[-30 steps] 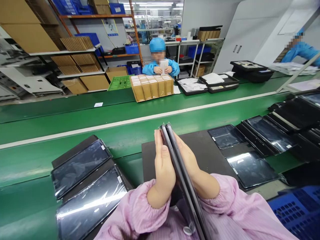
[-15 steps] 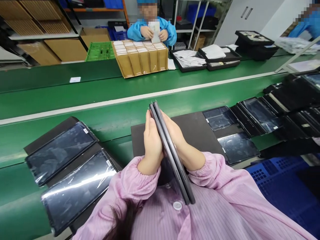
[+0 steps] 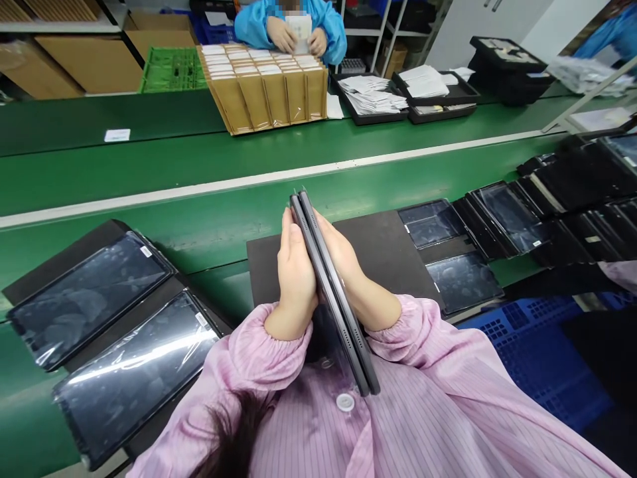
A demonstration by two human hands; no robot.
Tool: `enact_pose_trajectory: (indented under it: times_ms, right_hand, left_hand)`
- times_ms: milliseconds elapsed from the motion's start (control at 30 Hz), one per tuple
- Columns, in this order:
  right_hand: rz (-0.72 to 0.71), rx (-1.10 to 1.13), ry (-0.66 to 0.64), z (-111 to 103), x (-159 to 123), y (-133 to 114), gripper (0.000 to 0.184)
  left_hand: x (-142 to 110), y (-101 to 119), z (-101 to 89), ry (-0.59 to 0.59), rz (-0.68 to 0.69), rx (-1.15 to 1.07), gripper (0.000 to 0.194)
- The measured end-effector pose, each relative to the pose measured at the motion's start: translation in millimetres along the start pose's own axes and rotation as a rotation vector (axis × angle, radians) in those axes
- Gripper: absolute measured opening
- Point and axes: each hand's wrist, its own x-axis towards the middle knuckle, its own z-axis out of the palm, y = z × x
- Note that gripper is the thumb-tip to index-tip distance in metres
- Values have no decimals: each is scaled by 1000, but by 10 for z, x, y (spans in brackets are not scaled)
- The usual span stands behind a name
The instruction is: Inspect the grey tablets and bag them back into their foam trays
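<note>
Two dark grey tablets (image 3: 331,292) stand on edge, pressed flat together, their near end against my chest. My left hand (image 3: 294,279) lies flat against the left face, fingers together and pointing away from me. My right hand (image 3: 348,269) presses the right face the same way. Both hands clamp the pair above a black mat (image 3: 393,255) on the green conveyor belt (image 3: 199,226).
Wrapped tablets (image 3: 89,292) on black trays lie at my left, with more tablets (image 3: 462,279) at my right. A blue crate (image 3: 547,358) sits low right. Across the belt, a person in blue (image 3: 291,30) handles papers behind a box of brown envelopes (image 3: 266,83).
The view has tilted down and the tablets with both hands sit higher in the picture and closer to my chest. My grip on them is unchanged.
</note>
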Motion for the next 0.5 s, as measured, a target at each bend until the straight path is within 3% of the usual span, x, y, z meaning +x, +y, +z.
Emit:
enact_pose_trajectory:
  times_ms: [267, 500]
  right_hand:
    - [-108, 34, -138, -83, 24, 11, 40]
    - [-23, 51, -77, -99, 19, -20, 38]
  left_hand:
    - [-22, -8, 11, -17, 64, 62, 46]
    - [-17, -11, 42, -39, 68, 153, 48]
